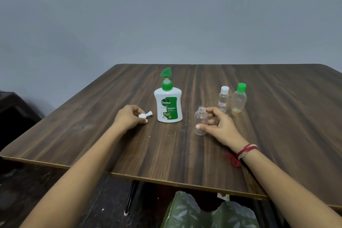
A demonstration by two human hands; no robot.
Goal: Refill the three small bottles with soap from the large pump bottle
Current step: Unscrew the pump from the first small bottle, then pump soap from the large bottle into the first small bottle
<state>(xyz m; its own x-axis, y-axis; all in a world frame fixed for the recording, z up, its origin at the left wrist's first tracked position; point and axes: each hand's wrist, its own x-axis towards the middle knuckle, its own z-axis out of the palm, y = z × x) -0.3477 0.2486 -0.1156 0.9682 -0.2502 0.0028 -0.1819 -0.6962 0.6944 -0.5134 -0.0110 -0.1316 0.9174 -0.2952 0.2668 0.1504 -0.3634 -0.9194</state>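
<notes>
Bench [277,135] carries everything. The Dettol pump bottle [168,105] stands upright at centre, its contents hidden. Behind on the right, the green-capped bottle [238,99] and white-capped bottle [223,99] look nearly empty. The fingers of my right hand [220,126] curl round the uncapped bottle [201,120], apparently empty. My left hand [129,116] pinches the white cap [145,114]. First refill, I judge; next, neck under the nozzle.

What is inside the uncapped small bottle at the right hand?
The uncapped bottle looks empty; the right hand's fingers show through its clear wall. The thumb crosses its lower front, so a thin layer there cannot be ruled out.
</notes>
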